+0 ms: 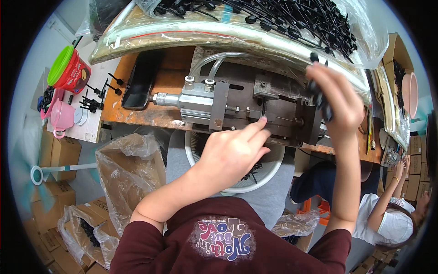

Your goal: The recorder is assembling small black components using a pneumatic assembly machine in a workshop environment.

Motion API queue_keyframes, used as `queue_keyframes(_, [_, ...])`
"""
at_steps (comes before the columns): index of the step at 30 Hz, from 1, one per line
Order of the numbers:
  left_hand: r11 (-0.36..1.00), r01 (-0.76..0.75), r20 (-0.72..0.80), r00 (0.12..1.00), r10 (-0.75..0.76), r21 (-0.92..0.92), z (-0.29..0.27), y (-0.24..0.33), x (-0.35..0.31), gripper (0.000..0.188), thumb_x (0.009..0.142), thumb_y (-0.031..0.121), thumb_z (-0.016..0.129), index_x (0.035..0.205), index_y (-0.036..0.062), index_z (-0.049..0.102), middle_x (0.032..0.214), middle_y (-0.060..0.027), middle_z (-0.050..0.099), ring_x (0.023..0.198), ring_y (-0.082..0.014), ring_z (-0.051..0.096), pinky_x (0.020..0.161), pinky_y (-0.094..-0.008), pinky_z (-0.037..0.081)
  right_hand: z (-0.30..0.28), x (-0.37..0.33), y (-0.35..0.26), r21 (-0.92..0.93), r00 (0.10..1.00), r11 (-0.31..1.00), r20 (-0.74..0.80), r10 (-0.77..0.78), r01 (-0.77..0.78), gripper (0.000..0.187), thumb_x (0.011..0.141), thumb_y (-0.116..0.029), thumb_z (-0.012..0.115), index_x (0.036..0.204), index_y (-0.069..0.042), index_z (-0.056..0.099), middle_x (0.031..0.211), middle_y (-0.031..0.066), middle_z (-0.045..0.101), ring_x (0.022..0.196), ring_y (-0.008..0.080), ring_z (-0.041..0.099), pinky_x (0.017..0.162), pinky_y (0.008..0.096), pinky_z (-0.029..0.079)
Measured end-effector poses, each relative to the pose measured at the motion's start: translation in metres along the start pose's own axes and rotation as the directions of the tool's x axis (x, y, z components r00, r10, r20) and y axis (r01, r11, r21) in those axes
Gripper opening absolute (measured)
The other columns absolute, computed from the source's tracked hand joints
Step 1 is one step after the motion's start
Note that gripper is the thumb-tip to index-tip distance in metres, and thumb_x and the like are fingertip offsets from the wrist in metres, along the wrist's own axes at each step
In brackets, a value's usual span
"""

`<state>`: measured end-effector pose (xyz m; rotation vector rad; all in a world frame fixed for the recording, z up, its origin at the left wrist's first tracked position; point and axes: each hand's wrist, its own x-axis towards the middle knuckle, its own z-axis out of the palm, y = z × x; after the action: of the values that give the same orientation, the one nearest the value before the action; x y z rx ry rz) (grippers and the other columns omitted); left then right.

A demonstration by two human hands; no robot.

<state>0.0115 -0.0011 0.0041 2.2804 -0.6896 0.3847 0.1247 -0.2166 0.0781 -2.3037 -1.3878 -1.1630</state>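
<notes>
A pneumatic clamping fixture (198, 102) with a silver cylinder and clear air hoses lies on the bench in front of me. My left hand (235, 148) reaches to its middle, fingers closed at the lower end of a thin black stem (263, 108) by the small metal block (264, 89). The fingertips hide part of that stem. Above the fixture's right end plate (308, 121), my right hand (340, 98) curls around several black knob-headed plastic parts (315, 89). Its palm side is hidden.
A heap of black stemmed parts (292, 23) lies on plastic behind the fixture. A dark phone (141, 82), loose black parts (92, 104) and a red tub (70, 71) are to the left. A white basket (264, 176) sits on my lap. A co-worker (388, 219) is at right.
</notes>
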Motion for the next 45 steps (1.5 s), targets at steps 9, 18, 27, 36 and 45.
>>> queue_keyframes(9, [0.827,0.035,-0.149,0.978,-0.143,-0.561,-0.016,0.008,0.003,0.035,0.076,-0.001,0.082,0.11,0.0011,0.072,0.097,-0.0102,0.07,0.083,-0.0148,0.071,0.072,-0.027,0.061,0.004,-0.024,-0.073,-0.034,0.992,0.992,0.05,-0.12,0.121,0.031,0.073,-0.005,0.067,0.099,0.01,0.073,0.097,0.0213,0.07,0.072,0.023,0.069,0.066,0.033,0.06])
queue_keyframes(18, [0.993,-0.078,-0.113,0.99,0.088,0.087,0.009,-0.002,-0.014,0.023,0.075,0.006,0.077,0.096,-0.0019,0.07,0.118,-0.0149,0.068,0.089,-0.0238,0.07,0.076,-0.0325,0.058,-0.005,-0.043,-0.07,0.395,0.796,0.749,-0.068,0.602,-0.532,0.014,0.088,0.005,0.069,0.102,0.006,0.069,0.104,0.0184,0.071,0.081,0.0189,0.07,0.072,0.0287,0.057])
queue_keyframes(27, [0.95,-0.095,0.043,0.995,0.086,0.296,0.006,0.002,0.001,0.022,0.074,0.009,0.075,0.093,-0.0007,0.071,0.122,-0.0157,0.068,0.071,-0.0203,0.068,0.065,-0.0291,0.054,-0.021,-0.038,-0.084,0.792,0.365,-0.128,0.41,0.836,-0.597,0.019,0.094,-0.001,0.066,0.11,0.005,0.058,0.093,0.0215,0.071,0.059,0.0141,0.063,0.056,0.0242,0.05])
queue_keyframes(36, [0.953,-0.19,-0.163,0.975,0.154,-0.235,-0.007,0.014,-0.003,0.041,0.074,0.005,0.08,0.113,0.0001,0.069,0.105,-0.012,0.07,0.085,-0.0264,0.07,0.071,-0.0346,0.058,-0.018,-0.038,-0.09,0.669,0.293,-0.353,0.654,0.698,-0.654,0.022,0.093,-0.003,0.067,0.112,0.005,0.06,0.09,0.018,0.071,0.059,0.0137,0.063,0.056,0.024,0.051])
queue_keyframes(45, [0.998,-0.057,-0.11,0.992,0.057,0.006,-0.008,0.009,-0.012,0.028,0.077,0.004,0.076,0.103,-0.001,0.069,0.114,-0.0118,0.067,0.088,-0.0253,0.068,0.073,-0.0347,0.057,-0.018,-0.036,-0.086,0.728,0.437,0.033,0.374,0.818,-0.685,0.021,0.098,-0.001,0.059,0.118,0.008,0.058,0.102,0.0195,0.071,0.073,0.0142,0.066,0.065,0.0249,0.053])
